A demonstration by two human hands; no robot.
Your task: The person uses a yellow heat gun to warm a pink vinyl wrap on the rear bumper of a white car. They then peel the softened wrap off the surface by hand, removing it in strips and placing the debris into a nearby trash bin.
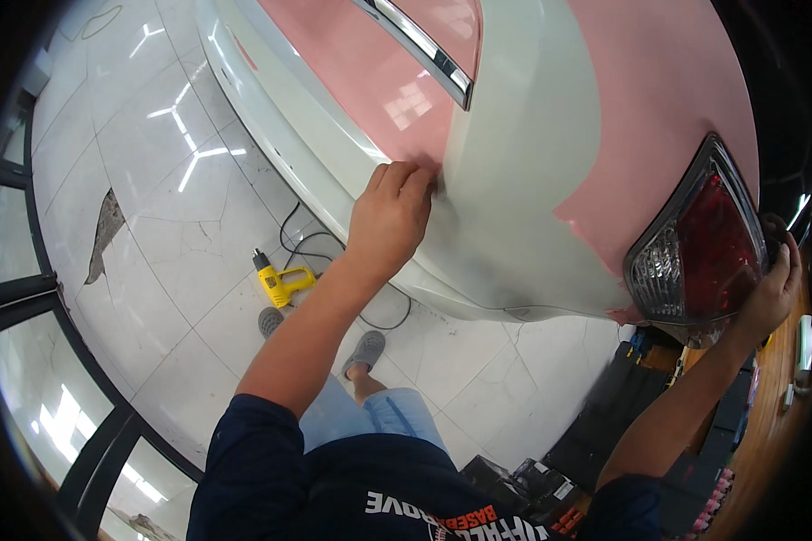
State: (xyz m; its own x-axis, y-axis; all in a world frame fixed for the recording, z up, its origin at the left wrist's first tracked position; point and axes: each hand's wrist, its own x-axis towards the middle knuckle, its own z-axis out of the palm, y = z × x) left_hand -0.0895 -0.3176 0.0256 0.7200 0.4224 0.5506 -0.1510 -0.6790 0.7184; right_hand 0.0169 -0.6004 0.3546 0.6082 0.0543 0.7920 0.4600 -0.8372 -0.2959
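**Hands on the car's rear panel**

Left hand (390, 216) fingers (412, 180), curled together, pinch the pink film (370, 77) edge on the white car body (523, 153). Right hand (774, 288) fingers wrap the tail light (699, 243) rim. Below the left hand, a yellow heat gun (278, 281) lies on the floor (153, 180).

1. The left hand (391, 216) presses its curled fingers (412, 180) against the white car body (514, 180), right at the edge of the pink film (379, 81).
2. The right hand (776, 284) grips the outer edge of the red tail light (699, 248).
3. Below the left forearm, a yellow heat gun (280, 281) lies on the tiled floor (153, 180), its black cord (302, 239) trailing beside it.
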